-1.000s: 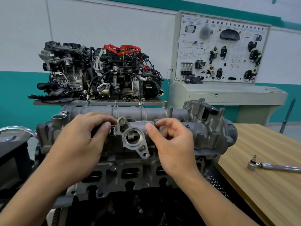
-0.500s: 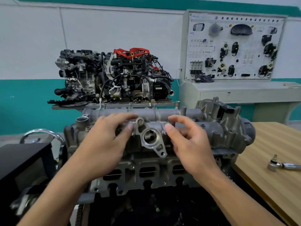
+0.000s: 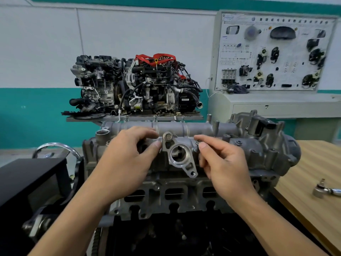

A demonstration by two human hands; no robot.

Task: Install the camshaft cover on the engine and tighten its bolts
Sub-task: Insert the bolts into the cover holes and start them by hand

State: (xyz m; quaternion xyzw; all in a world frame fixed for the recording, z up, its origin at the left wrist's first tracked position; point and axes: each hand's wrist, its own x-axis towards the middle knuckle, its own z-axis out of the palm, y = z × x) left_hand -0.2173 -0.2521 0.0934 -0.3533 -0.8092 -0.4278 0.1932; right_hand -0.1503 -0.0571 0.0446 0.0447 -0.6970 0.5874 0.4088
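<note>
Workshop wall (image 3: 46, 52) white above a teal band; against it a wired training board (image 3: 273, 52) on a grey cabinet, and to its left a complete display engine (image 3: 136, 85) on a stand. Foreground: the engine (image 3: 173, 196) under work, intake ports facing the camera, with the camshaft cover (image 3: 184, 128) seated on top of it, lying level along its full length. Round flange (image 3: 180, 155) on the near face of the cover sits between the two hands. Left hand (image 3: 127, 159): fingers curled, thumb and forefinger drawn in close together at the cover just left of the flange (whatever lies between them is hidden by the hand, so I cannot tell if it grips anything). Right hand (image 3: 225, 163): thumb and forefinger narrowed to a pinch on a small bolt (image 3: 197, 142) at the cover just right of the flange, remaining fingers loosely curled beneath. Several rear bolts (image 3: 155, 116) stand proud along the far edge of the cover. Wooden table (image 3: 313, 163) to the right of the engine carries a ratchet (image 3: 321, 190), its head toward the engine, well apart from both hands.
</note>
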